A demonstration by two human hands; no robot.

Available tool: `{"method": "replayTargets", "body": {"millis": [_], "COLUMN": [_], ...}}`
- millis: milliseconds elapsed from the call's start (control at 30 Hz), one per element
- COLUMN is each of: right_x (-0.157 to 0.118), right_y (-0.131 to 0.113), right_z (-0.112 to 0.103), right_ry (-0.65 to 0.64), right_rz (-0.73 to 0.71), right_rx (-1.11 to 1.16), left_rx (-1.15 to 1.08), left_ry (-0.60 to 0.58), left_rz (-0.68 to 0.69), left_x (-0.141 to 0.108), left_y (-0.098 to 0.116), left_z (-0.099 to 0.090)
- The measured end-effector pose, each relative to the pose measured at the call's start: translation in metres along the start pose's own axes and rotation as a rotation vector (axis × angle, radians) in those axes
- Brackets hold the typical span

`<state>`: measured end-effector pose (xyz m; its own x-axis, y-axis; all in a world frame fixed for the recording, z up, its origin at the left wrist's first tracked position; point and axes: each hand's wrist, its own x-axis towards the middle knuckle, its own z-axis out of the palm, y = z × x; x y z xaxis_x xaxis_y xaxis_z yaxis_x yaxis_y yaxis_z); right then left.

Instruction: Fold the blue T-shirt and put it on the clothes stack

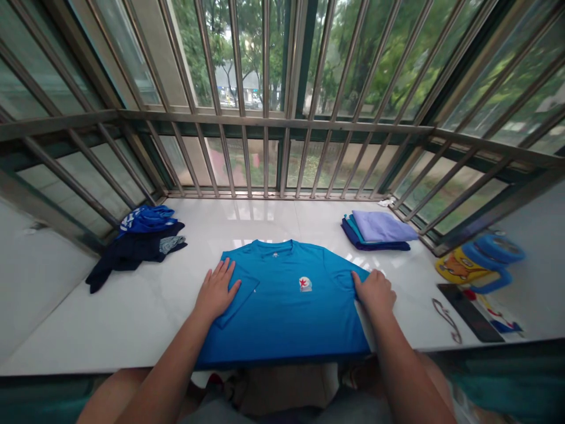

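Observation:
A blue T-shirt [273,306] lies spread on the white sill, its collar toward the window and its lower part at the front edge. The sleeve on the left is folded inward over the body. My left hand [217,290] rests flat on the shirt's left edge, fingers spread. On the other side, my right hand [376,291] has its fingers closed on the right sleeve. A round red and white logo shows on the chest.
Crumpled dark and blue clothes [141,241] lie at the left. Folded clothes [379,228] are stacked at the back right. A blue and yellow jug [479,262], a black flat object [470,312] and a cord [447,321] are at the right. Metal bars [282,123] line the window.

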<state>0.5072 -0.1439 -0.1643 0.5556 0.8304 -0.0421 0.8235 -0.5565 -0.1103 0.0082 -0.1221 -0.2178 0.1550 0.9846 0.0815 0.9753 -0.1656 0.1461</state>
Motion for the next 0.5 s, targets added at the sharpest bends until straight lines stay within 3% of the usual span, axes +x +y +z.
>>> {"method": "replayTargets", "body": {"millis": [233, 400, 500], "right_x": [0.012, 0.005, -0.025], "right_y": [-0.011, -0.034, -0.055], "right_z": [-0.007, -0.019, -0.023], "right_ry": [-0.058, 0.008, 0.041], "right_rz": [-0.025, -0.021, -0.253], "right_rx": [0.031, 0.094, 0.057], "left_rx": [0.002, 0.003, 0.004], "left_ry": [0.027, 0.019, 0.008], "left_rz": [0.003, 0.000, 0.001], "left_x": [0.000, 0.001, 0.001], "left_y": [-0.001, -0.003, -0.004], "left_z": [0.004, 0.007, 0.007]}}
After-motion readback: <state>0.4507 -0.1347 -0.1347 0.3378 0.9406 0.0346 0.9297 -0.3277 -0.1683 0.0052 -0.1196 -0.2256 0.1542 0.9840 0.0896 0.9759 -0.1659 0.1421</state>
